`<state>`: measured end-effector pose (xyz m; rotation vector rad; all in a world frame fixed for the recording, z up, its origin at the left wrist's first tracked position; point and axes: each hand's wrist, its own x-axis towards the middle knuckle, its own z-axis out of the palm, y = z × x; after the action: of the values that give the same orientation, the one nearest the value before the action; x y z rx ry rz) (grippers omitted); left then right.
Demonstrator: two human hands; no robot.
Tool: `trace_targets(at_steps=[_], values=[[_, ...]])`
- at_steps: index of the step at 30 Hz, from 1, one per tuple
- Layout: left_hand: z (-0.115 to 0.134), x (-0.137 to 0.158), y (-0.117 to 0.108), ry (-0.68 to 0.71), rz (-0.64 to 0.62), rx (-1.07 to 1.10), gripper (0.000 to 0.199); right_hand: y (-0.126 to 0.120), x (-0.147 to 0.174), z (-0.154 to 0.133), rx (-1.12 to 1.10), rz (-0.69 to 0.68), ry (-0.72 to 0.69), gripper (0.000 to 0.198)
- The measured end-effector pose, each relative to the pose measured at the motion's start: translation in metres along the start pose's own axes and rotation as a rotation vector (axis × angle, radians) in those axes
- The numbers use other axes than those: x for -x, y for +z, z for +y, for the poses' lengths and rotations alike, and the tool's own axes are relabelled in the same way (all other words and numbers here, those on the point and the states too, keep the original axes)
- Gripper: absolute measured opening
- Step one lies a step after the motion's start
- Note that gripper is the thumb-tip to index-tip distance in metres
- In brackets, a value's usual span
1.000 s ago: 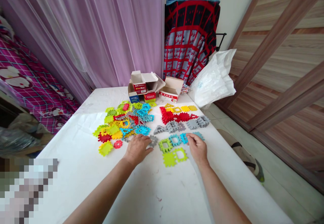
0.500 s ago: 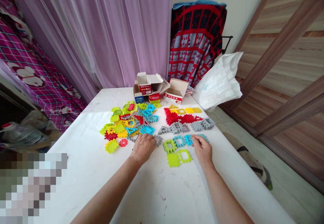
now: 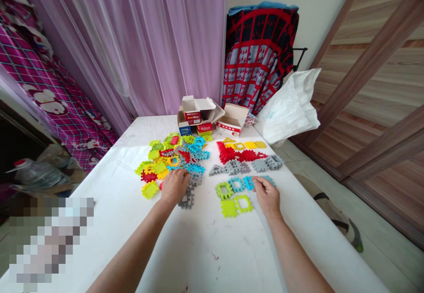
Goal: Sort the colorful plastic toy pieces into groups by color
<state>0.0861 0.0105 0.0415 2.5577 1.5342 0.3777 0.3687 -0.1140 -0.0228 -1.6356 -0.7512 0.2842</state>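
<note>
My left hand (image 3: 175,186) reaches over the near edge of a mixed pile of interlocking plastic tiles. Its fingers bend down beside grey tiles (image 3: 186,199), and the fingertips are hidden. My right hand (image 3: 267,197) is closed, with thumb and forefinger pressed together at the right edge of a blue tile (image 3: 248,182). That tile lies in a row with a light blue frame tile (image 3: 236,184) and a green frame tile (image 3: 224,190). Nearer to me lie a solid green tile (image 3: 229,208) and another green frame (image 3: 244,203).
Beyond my right hand lie grey tiles (image 3: 260,165), red tiles (image 3: 243,155) and yellow tiles (image 3: 250,144) in rows. Opened small cartons (image 3: 228,127) stand at the back of the white table (image 3: 212,244). A white bag (image 3: 288,107) leans at the right edge.
My left hand has moved left over the pile, uncovering grey tiles to its right. My right hand keeps its place by the blue tile. The view has shifted slightly.
</note>
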Motion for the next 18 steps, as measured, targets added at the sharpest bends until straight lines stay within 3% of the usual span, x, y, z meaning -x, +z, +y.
trace_targets(at_steps=[4, 8, 13, 18], values=[[-0.014, -0.004, -0.006, -0.014, 0.015, -0.001, 0.03, 0.0, 0.001, 0.002, 0.006, -0.006, -0.017, 0.034], [-0.033, -0.033, -0.02, -0.042, 0.066, -0.02, 0.033, -0.001, 0.001, 0.001, 0.015, 0.001, 0.011, 0.039], [-0.074, -0.105, -0.036, -0.099, 0.078, -0.05, 0.04, -0.004, 0.002, -0.003, 0.055, 0.006, 0.072, 0.044], [-0.116, -0.184, -0.033, -0.128, 0.009, -0.066, 0.044, -0.011, 0.001, 0.005, 0.086, 0.014, 0.079, 0.042]])
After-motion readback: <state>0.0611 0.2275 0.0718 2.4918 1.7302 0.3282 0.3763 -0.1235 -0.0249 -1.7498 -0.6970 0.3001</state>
